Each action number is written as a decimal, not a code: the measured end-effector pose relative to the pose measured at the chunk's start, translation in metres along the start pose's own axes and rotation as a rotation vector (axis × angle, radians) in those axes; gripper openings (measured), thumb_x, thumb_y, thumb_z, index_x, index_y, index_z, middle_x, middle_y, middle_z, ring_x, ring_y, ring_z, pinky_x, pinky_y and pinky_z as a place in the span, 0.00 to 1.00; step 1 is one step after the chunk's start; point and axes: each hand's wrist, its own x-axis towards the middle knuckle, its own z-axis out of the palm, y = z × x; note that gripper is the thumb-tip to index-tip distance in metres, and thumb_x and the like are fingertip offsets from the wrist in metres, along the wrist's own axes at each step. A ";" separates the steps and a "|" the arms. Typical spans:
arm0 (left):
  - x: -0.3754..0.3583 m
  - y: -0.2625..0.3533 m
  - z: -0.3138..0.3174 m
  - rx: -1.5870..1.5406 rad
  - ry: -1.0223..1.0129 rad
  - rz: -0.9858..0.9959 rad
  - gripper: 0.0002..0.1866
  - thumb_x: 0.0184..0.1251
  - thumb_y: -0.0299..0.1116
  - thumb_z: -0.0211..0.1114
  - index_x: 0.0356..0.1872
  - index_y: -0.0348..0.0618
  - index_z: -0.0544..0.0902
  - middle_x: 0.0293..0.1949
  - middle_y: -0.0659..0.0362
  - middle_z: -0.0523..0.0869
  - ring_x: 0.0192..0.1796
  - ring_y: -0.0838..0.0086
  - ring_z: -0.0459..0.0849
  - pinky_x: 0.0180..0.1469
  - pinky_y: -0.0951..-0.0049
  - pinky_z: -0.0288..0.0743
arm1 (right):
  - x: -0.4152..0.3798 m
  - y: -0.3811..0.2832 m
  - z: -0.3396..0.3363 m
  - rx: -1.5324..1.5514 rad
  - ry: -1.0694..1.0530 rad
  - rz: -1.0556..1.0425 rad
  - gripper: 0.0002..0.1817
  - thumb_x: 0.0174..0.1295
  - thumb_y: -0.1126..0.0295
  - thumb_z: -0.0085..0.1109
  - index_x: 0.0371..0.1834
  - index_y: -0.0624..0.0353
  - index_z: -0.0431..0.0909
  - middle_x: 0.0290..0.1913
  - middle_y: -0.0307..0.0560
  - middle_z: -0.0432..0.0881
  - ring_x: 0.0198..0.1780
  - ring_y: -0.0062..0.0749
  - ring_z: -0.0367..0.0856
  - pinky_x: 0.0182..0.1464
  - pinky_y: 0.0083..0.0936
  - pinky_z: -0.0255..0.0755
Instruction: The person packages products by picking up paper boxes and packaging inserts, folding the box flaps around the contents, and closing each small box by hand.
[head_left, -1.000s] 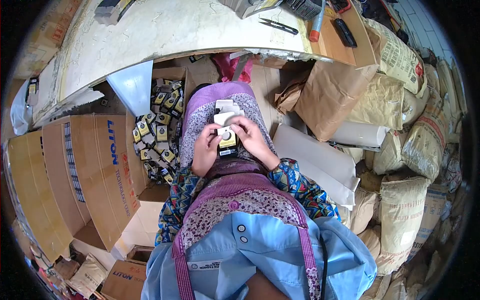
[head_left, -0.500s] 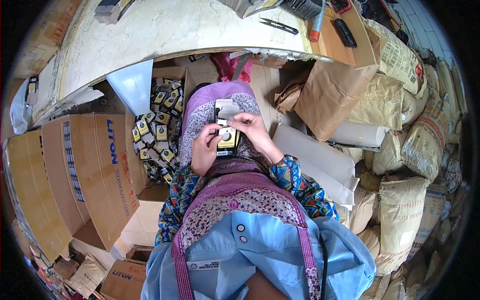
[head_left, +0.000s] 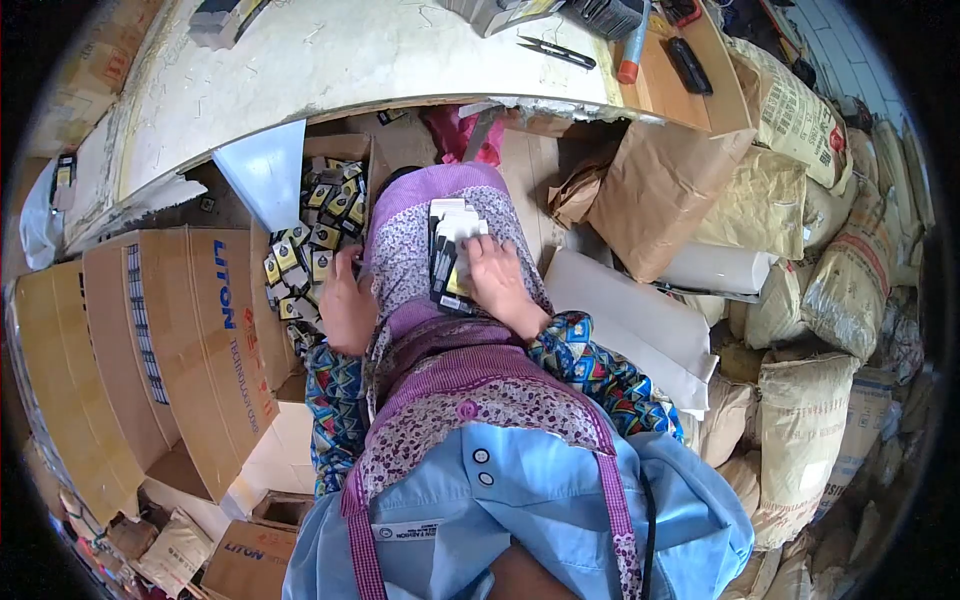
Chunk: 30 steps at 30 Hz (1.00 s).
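A stack of black, yellow and white cards [head_left: 447, 262] lies on the purple flowered apron [head_left: 410, 235] over my lap. My right hand [head_left: 497, 280] rests on the right side of the stack, its fingers bent over the cards. Left of the lap is my left hand [head_left: 349, 305], beside the open carton full of small black and yellow packs [head_left: 322, 235]. Its thumb and forefinger are close together near a small dark thing that I cannot make out.
The worktable [head_left: 390, 60] across the top holds black snips [head_left: 557, 51], an orange-tipped blue tube [head_left: 633, 50] and card stacks. Large cartons [head_left: 190, 340] stand at the left. White rolls [head_left: 630, 320] and filled sacks [head_left: 805, 430] lie at the right.
My left hand has left the stack and moved left, to the carton's edge. My right hand has turned and come down over the cards, covering the yellow front that showed before.
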 end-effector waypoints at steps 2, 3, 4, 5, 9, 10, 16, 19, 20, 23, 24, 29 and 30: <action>-0.001 -0.007 0.006 0.160 0.160 0.119 0.11 0.57 0.24 0.62 0.42 0.37 0.77 0.40 0.49 0.82 0.43 0.56 0.82 0.44 0.68 0.75 | -0.002 0.004 0.009 -0.120 -0.044 -0.062 0.12 0.43 0.69 0.66 0.29 0.63 0.78 0.40 0.50 0.73 0.40 0.44 0.73 0.45 0.35 0.62; -0.001 -0.012 0.022 -0.024 0.133 0.185 0.10 0.57 0.26 0.63 0.40 0.37 0.78 0.41 0.49 0.82 0.43 0.56 0.81 0.45 0.66 0.75 | 0.002 0.000 -0.001 -0.038 0.022 -0.052 0.10 0.41 0.70 0.66 0.27 0.62 0.78 0.39 0.50 0.73 0.41 0.42 0.73 0.46 0.34 0.60; 0.000 -0.009 0.033 -0.209 0.105 0.251 0.10 0.56 0.27 0.65 0.39 0.36 0.79 0.42 0.49 0.82 0.44 0.55 0.81 0.46 0.65 0.74 | 0.006 -0.004 -0.012 0.043 0.089 -0.042 0.09 0.39 0.71 0.66 0.25 0.60 0.79 0.39 0.50 0.72 0.42 0.40 0.73 0.46 0.33 0.58; -0.002 -0.004 0.046 -0.191 0.066 0.363 0.13 0.54 0.31 0.67 0.39 0.35 0.80 0.45 0.48 0.81 0.45 0.54 0.80 0.48 0.65 0.74 | 0.008 -0.008 -0.023 0.133 0.056 0.020 0.10 0.41 0.69 0.67 0.27 0.60 0.80 0.39 0.48 0.72 0.43 0.40 0.71 0.46 0.34 0.61; -0.011 0.027 0.061 -0.144 -0.056 0.376 0.25 0.51 0.35 0.70 0.51 0.37 0.75 0.48 0.43 0.79 0.45 0.49 0.80 0.49 0.60 0.74 | 0.012 -0.001 -0.019 0.993 -0.152 0.283 0.09 0.53 0.68 0.67 0.31 0.60 0.78 0.33 0.38 0.75 0.37 0.23 0.73 0.42 0.20 0.68; -0.009 0.030 0.062 -0.190 -0.052 0.327 0.25 0.53 0.35 0.68 0.52 0.37 0.74 0.46 0.42 0.79 0.44 0.49 0.80 0.47 0.60 0.74 | 0.011 -0.001 -0.018 0.993 -0.151 0.284 0.09 0.53 0.68 0.67 0.31 0.60 0.78 0.33 0.38 0.75 0.37 0.23 0.73 0.42 0.20 0.68; -0.006 0.015 0.069 -0.289 -0.130 0.136 0.18 0.65 0.27 0.55 0.55 0.37 0.69 0.35 0.44 0.83 0.39 0.57 0.83 0.40 0.66 0.75 | 0.010 -0.006 -0.015 1.118 0.034 0.273 0.08 0.60 0.76 0.58 0.42 0.61 0.73 0.38 0.39 0.77 0.39 0.19 0.75 0.43 0.16 0.69; -0.004 0.016 0.070 -0.983 -0.250 -0.043 0.20 0.66 0.19 0.49 0.60 0.36 0.63 0.46 0.53 0.79 0.49 0.75 0.77 0.53 0.78 0.69 | 0.007 -0.009 -0.014 1.144 0.041 0.259 0.08 0.64 0.74 0.53 0.44 0.62 0.72 0.40 0.40 0.77 0.42 0.22 0.75 0.47 0.19 0.68; -0.003 0.014 0.071 -0.983 -0.250 -0.043 0.20 0.66 0.19 0.49 0.60 0.36 0.63 0.46 0.53 0.79 0.49 0.75 0.77 0.53 0.78 0.69 | 0.005 -0.008 -0.012 1.067 0.020 0.208 0.08 0.65 0.72 0.51 0.45 0.62 0.72 0.40 0.41 0.77 0.44 0.23 0.75 0.49 0.20 0.68; -0.002 0.009 0.073 -0.929 -0.219 0.090 0.15 0.64 0.19 0.52 0.53 0.35 0.68 0.40 0.52 0.80 0.43 0.74 0.80 0.46 0.78 0.73 | 0.008 0.000 -0.016 1.058 -0.018 0.129 0.10 0.65 0.72 0.50 0.48 0.63 0.72 0.41 0.43 0.78 0.46 0.26 0.74 0.53 0.21 0.66; -0.004 0.010 0.072 -0.921 -0.228 0.079 0.15 0.64 0.18 0.52 0.51 0.35 0.69 0.40 0.52 0.80 0.43 0.74 0.80 0.46 0.78 0.73 | 0.009 -0.001 -0.020 1.028 0.036 0.064 0.11 0.64 0.74 0.51 0.49 0.63 0.73 0.41 0.44 0.78 0.46 0.26 0.74 0.53 0.21 0.66; -0.004 0.019 0.066 -0.975 -0.174 0.022 0.13 0.62 0.16 0.53 0.48 0.34 0.70 0.40 0.52 0.80 0.44 0.74 0.81 0.45 0.79 0.73 | 0.013 -0.004 -0.022 1.024 0.080 0.109 0.06 0.57 0.76 0.61 0.36 0.67 0.79 0.38 0.40 0.80 0.41 0.21 0.75 0.45 0.18 0.67; -0.005 0.019 0.066 -0.957 -0.184 0.025 0.13 0.62 0.16 0.53 0.47 0.34 0.70 0.40 0.52 0.80 0.44 0.74 0.82 0.45 0.79 0.74 | 0.014 -0.004 -0.022 1.023 0.080 0.109 0.06 0.57 0.76 0.61 0.36 0.67 0.79 0.38 0.40 0.80 0.41 0.21 0.75 0.45 0.18 0.67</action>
